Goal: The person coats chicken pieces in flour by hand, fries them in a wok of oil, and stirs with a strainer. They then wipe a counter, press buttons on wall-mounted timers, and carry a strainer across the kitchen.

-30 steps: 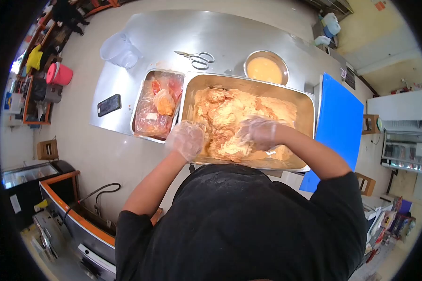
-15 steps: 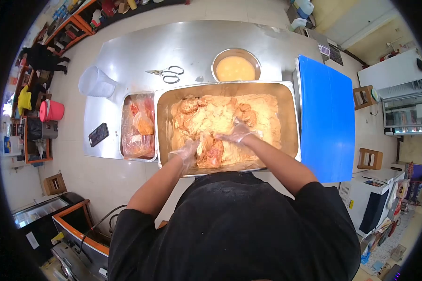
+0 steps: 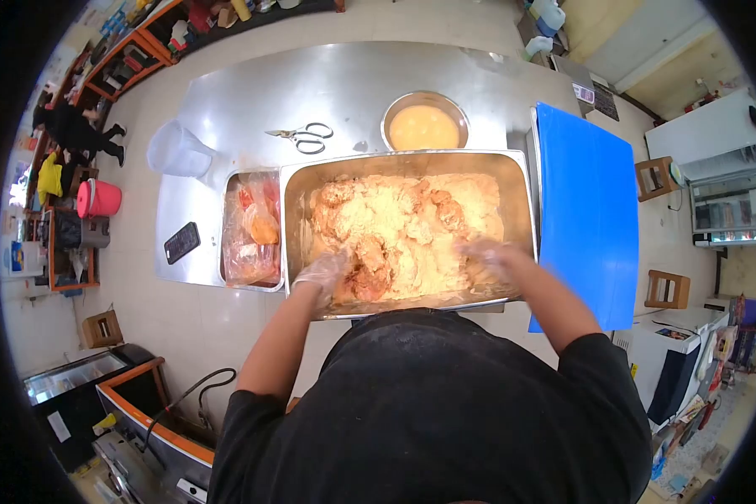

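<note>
A deep metal pan point(image 3: 407, 160) holds orange-tinted flour point(image 3: 420, 267) and several coated pieces of meat. My left hand point(image 3: 323, 270), in a clear plastic glove, rests at the pan's near left, fingers stretched out beside a reddish piece of meat point(image 3: 368, 281) partly covered in flour. Over the flour on the right side is my right hand point(image 3: 485, 254), also gloved; motion blurs its fingers. Farther back in the pan lie another coated piece point(image 3: 448, 208) and a lumpy coated piece point(image 3: 338, 194) at the left.
Left of the pan, a smaller tray point(image 3: 227, 227) holds bagged meat point(image 3: 259, 228). Behind stand a bowl of yellow-orange liquid point(image 3: 425, 128) and scissors point(image 3: 304, 137). A clear pitcher point(image 3: 179, 150) and phone point(image 3: 182, 243) sit farther left. A blue board point(image 3: 586, 218) borders the right; a person point(image 3: 77, 130) is far left.
My right hand has moved right, away from the reddish meat, into the flour at the pan's right. My left hand stays beside the meat, which now lies lower with more flour on it.
</note>
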